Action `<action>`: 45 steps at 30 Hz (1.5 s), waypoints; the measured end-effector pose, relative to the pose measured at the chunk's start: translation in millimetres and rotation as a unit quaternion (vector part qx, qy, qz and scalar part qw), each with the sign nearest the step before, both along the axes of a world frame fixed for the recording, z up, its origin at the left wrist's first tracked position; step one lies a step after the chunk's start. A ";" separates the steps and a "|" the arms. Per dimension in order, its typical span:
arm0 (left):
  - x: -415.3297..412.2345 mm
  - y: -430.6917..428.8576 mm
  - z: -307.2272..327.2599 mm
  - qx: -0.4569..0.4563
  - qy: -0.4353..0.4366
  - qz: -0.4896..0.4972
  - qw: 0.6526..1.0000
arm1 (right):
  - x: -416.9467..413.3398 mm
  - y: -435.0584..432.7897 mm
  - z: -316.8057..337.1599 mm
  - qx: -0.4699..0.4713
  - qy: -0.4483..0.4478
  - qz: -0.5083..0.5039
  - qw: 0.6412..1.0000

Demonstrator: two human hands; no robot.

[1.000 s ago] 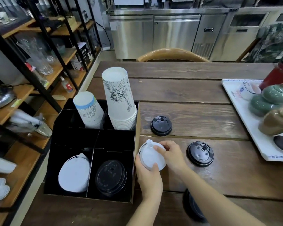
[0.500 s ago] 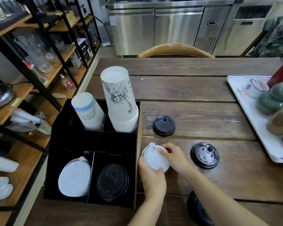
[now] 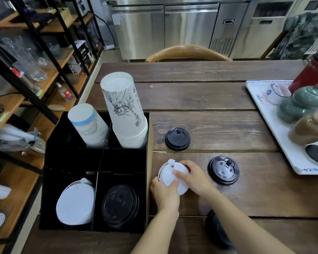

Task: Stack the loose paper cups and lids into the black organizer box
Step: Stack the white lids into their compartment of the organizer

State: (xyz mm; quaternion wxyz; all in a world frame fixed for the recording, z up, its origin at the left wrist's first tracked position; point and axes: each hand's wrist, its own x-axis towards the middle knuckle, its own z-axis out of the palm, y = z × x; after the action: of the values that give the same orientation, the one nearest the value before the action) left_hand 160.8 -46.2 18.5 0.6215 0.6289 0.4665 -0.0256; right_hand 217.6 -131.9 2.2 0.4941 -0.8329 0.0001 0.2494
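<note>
A black organizer box stands at the table's left edge. Its back compartments hold two upside-down stacks of paper cups, a blue-banded one and a taller sketch-printed one. White lids and black lids fill the front compartments. Just right of the box, my left hand and my right hand both grip a white lid low over the table. Loose black lids lie at the middle, to the right, and partly hidden under my right forearm.
A white tray with green and brown ceramic pots and a red jar sits at the table's right. Open wooden shelves with glassware stand left of the box. A wooden chair back rises beyond the far edge.
Both hands keep hold of the white lid beside the box with only slight shifts of the fingers. The camera view has drifted a little.
</note>
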 end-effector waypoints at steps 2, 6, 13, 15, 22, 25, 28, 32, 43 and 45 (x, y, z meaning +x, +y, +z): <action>2.3 2.4 1.4 -0.051 0.005 0.025 0.998 | -1.0 0.3 -0.2 0.006 0.001 -0.016 1.000; 3.9 9.6 12.3 -0.210 0.009 0.058 0.976 | -4.5 -2.2 8.6 0.036 -0.007 -0.053 0.998; -3.2 7.1 28.6 -0.219 -0.047 0.020 0.974 | -16.9 -15.0 18.2 0.128 -0.033 -0.130 0.983; -6.4 1.9 36.5 -0.196 -0.082 0.004 0.977 | -19.0 -17.2 26.1 0.157 -0.032 -0.171 0.972; -24.5 4.1 77.4 -0.148 -0.183 -0.007 0.972 | -30.1 -14.9 74.2 0.207 -0.082 -0.153 0.963; -39.8 14.8 97.9 -0.129 -0.214 0.009 0.968 | -39.4 -8.4 95.8 0.233 -0.121 -0.109 0.959; -59.1 31.0 113.7 -0.114 -0.235 0.037 0.965 | -52.8 3.8 114.8 0.263 -0.136 -0.049 0.954; -91.8 62.6 126.2 -0.091 -0.256 0.064 0.960 | -70.4 28.2 127.1 0.283 -0.114 0.049 0.951; -120.0 182.6 141.5 0.018 -0.240 0.087 0.967 | -87.9 131.4 141.7 0.157 -0.098 0.114 0.976; -124.0 204.0 135.4 0.020 -0.230 0.094 0.969 | -93.1 152.6 138.5 0.126 -0.089 0.126 0.980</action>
State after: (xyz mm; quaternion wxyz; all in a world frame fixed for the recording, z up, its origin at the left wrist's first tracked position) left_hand 36.8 157.9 154.0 0.6989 0.5837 0.3686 0.1871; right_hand 124.5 20.7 140.7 0.5577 -0.7760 -0.1808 0.2326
